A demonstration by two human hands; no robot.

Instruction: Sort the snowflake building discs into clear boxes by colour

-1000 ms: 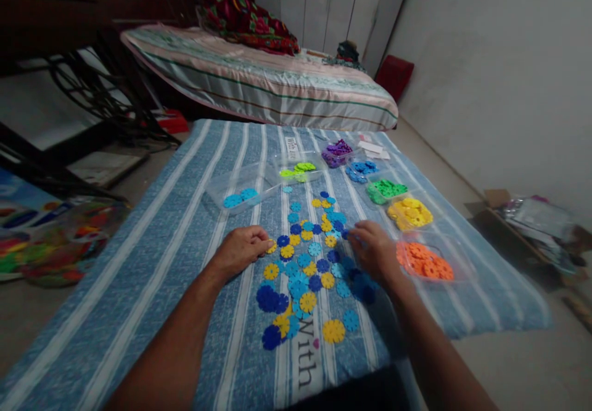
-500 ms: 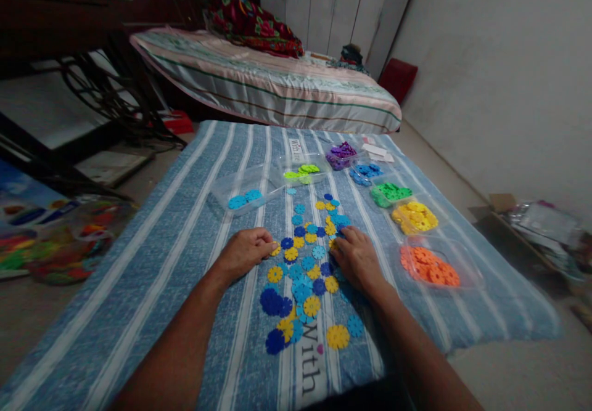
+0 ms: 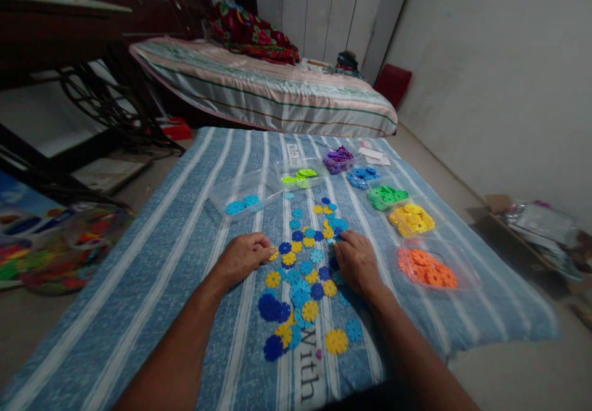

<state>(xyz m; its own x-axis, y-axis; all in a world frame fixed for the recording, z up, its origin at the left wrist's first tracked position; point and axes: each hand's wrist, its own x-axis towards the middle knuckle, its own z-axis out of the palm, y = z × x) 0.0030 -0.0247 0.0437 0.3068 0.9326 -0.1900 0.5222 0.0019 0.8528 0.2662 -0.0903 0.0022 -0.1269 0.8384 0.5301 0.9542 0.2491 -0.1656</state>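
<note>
My left hand (image 3: 244, 258) is at the left edge of a loose spread of plastic snowflake discs. Its thumb and fingers pinch a yellow snowflake disc (image 3: 274, 254) close to the cloth. On the other side, my right hand (image 3: 357, 262) is closed with fingers curled down among the discs; whatever is under its fingertips is hidden. Between the hands lie yellow, light blue and dark blue pieces, among them a light blue disc (image 3: 316, 256) and a dark blue disc (image 3: 317, 291). Nearer my body are a larger-looking yellow disc (image 3: 337, 341) and a dark blue disc (image 3: 274, 348).
Clear boxes curve around the spread: light blue discs (image 3: 243, 204), lime discs (image 3: 300, 178), purple discs (image 3: 338, 159), blue discs (image 3: 362, 177), green discs (image 3: 387, 196), yellow discs (image 3: 411, 219) and orange discs (image 3: 428, 267). A striped cloth (image 3: 152, 257) covers the surface. A bed (image 3: 277, 100) stands behind.
The view has shifted slightly, so everything sits a little lower and to the left. My right fingers no longer show the yellow disc at their tips. The left hand keeps its pinch.
</note>
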